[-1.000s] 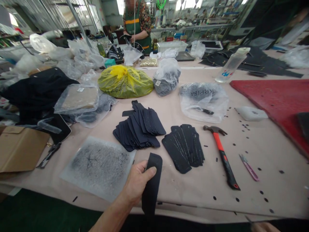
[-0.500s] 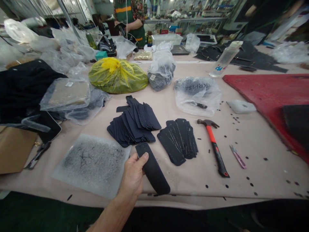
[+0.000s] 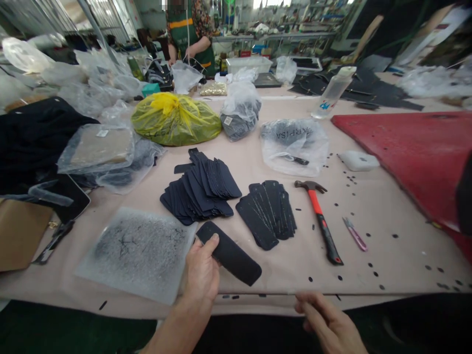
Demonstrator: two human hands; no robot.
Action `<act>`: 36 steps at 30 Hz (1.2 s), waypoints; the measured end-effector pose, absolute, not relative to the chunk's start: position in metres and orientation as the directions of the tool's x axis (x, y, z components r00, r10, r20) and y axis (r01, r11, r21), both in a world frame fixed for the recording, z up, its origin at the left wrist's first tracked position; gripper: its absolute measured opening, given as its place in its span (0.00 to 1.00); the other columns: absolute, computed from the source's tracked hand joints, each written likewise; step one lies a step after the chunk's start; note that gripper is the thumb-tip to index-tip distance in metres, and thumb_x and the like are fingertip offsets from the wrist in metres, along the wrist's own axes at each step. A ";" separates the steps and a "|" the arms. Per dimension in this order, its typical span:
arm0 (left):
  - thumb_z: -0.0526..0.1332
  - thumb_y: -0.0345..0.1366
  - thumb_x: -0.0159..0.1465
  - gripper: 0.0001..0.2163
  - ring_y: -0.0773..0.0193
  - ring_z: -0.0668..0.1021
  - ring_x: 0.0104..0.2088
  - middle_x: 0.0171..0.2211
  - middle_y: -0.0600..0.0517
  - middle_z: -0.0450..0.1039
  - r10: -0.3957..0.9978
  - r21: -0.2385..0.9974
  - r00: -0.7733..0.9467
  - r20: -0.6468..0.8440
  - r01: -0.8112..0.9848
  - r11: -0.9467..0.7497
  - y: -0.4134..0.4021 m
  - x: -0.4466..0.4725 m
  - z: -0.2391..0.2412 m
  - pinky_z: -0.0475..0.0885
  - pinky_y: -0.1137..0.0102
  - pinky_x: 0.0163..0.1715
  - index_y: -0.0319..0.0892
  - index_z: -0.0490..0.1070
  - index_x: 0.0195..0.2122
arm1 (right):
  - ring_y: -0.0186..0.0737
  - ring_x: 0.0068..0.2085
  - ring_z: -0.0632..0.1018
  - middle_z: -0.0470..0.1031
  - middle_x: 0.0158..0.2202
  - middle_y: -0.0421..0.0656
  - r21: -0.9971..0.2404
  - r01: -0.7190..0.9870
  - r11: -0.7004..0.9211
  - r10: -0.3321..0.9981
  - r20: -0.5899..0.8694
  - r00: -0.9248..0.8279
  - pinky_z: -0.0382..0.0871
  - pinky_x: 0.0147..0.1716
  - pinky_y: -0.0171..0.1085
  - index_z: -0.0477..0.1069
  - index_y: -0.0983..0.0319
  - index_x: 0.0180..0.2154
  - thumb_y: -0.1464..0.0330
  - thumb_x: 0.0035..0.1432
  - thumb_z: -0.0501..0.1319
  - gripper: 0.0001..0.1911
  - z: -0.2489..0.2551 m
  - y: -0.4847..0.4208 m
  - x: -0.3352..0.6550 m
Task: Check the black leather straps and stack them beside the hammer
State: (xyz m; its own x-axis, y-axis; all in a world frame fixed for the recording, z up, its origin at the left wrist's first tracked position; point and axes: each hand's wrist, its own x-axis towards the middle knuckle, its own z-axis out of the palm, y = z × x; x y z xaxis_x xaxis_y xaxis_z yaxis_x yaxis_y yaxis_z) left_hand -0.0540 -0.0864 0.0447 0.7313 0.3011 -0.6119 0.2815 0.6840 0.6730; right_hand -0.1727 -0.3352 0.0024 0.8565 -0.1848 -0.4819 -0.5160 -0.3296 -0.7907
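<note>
My left hand (image 3: 201, 273) grips one end of a dark, rounded fabric strip (image 3: 232, 255) that lies slanted on the table near the front edge. My right hand (image 3: 328, 322) hovers below the table edge with its fingers curled; I cannot tell if anything is between them. Just beyond the strip lie a fanned pile of dark blue strips (image 3: 201, 189) and a smaller pile of black strips (image 3: 267, 214). A scored translucent pad (image 3: 138, 250) lies left of my left hand.
A red-handled hammer (image 3: 319, 221) and a small pink cutter (image 3: 354, 235) lie to the right. A red board (image 3: 405, 147) fills the far right. Plastic bags, a yellow bag (image 3: 175, 120) and a bottle (image 3: 332, 93) crowd the back. A person (image 3: 188, 29) stands at the far end.
My left hand has swung the strip up from hanging over the edge until it lies slanted on the table. My right hand has come into view at the bottom.
</note>
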 end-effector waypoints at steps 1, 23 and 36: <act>0.65 0.25 0.56 0.09 0.64 0.79 0.34 0.35 0.50 0.78 0.314 0.670 0.720 -0.619 0.275 0.689 -0.087 -0.054 0.046 0.74 0.69 0.40 0.38 0.74 0.39 | 0.50 0.41 0.78 0.78 0.40 0.46 -0.829 -0.505 -0.241 -0.166 -0.477 0.863 0.73 0.40 0.42 0.74 0.58 0.45 0.56 0.54 0.63 0.19 0.008 -0.320 -0.164; 0.60 0.35 0.62 0.08 0.56 0.77 0.40 0.37 0.48 0.78 -0.288 0.889 0.913 -0.290 0.145 -0.434 -0.053 -0.082 0.079 0.69 0.67 0.43 0.43 0.78 0.39 | 0.32 0.26 0.62 0.60 0.23 0.35 -0.909 -0.398 0.124 0.406 -0.319 0.856 0.55 0.26 0.32 0.65 0.62 0.30 0.56 0.63 0.58 0.17 0.024 -0.262 -0.096; 0.65 0.37 0.49 0.09 0.70 0.68 0.20 0.20 0.52 0.71 -0.346 0.732 0.723 -0.598 0.668 0.132 -0.078 -0.087 0.053 0.63 0.74 0.24 0.35 0.71 0.28 | 0.28 0.21 0.57 0.61 0.19 0.34 -0.729 -0.546 0.413 0.417 -0.381 0.825 0.46 0.21 0.31 0.66 0.64 0.26 0.52 0.51 0.69 0.23 0.017 -0.244 -0.094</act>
